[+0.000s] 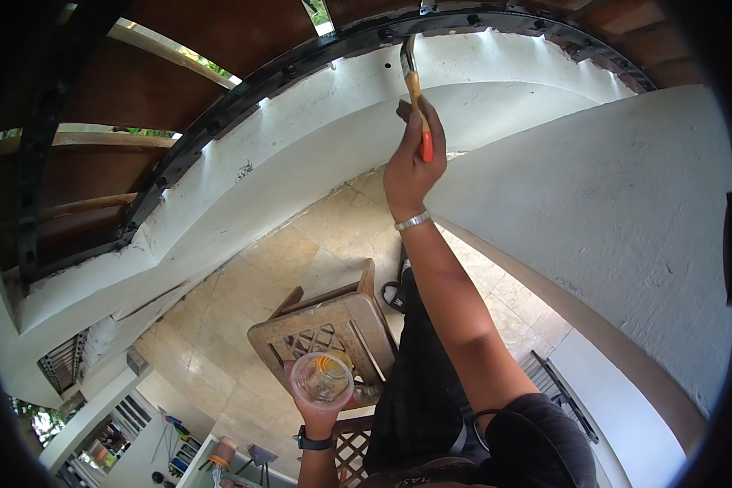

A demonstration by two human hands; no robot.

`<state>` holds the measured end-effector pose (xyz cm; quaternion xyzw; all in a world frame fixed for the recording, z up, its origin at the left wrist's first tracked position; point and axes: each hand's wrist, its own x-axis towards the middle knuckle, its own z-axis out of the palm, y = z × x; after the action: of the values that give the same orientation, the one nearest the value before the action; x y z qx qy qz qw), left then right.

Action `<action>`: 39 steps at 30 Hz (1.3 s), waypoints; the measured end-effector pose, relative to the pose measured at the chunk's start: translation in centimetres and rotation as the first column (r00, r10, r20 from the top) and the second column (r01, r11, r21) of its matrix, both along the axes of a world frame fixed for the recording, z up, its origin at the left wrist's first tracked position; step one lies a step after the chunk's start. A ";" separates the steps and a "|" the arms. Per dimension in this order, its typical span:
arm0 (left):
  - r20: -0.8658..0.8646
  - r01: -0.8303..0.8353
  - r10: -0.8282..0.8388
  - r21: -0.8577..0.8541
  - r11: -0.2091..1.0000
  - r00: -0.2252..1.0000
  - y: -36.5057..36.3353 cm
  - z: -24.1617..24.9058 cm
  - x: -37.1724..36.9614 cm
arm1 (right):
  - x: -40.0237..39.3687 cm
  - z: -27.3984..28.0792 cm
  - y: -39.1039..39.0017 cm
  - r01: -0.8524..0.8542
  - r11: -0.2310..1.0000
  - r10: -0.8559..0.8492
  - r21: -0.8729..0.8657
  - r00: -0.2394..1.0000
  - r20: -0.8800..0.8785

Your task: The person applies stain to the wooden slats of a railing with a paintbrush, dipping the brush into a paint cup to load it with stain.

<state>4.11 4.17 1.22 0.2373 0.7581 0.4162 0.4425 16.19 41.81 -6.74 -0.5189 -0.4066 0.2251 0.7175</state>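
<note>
My right hand (415,167) reaches up and grips a paintbrush (414,83) by its wooden handle, whose end is red. The brush head meets the lower edge of a curved black metal rail (281,77), just above a white ledge (346,81). Its bristle tips are hard to make out against the dark metal. Lower down, my left hand (315,416) is closed around a clear plastic cup (321,381). Some amber liquid shows inside the cup.
Below the cup stands a wooden stool (272,335) on the tiled floor (301,224). A broad grey-white wall (618,195) curves along the right. Brown panels (228,37) sit behind the rail. Tools and containers lie at the lower left, near a white shelf (203,455).
</note>
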 end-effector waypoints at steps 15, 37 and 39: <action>-0.185 0.241 -0.231 0.030 0.970 0.955 -2.2 -1.0 0.3 | 0.7 1.3 -2.0 -0.122 0.993 0.119 -0.005 0.979 -0.167; -0.290 0.209 -0.170 0.111 0.971 0.942 -3.7 -0.1 -0.8 | 5.6 6.4 -20.4 -0.566 0.758 0.537 -0.326 0.824 -0.182; -0.285 0.181 -0.140 0.122 0.976 0.948 -3.7 0.4 -0.6 | 7.9 7.7 -23.7 -0.693 0.651 0.648 -0.309 0.720 -0.247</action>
<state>3.54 0.49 1.63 0.3857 0.7576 0.3964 0.3467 24.06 18.11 1.00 -0.4463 -0.4758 0.5781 0.4902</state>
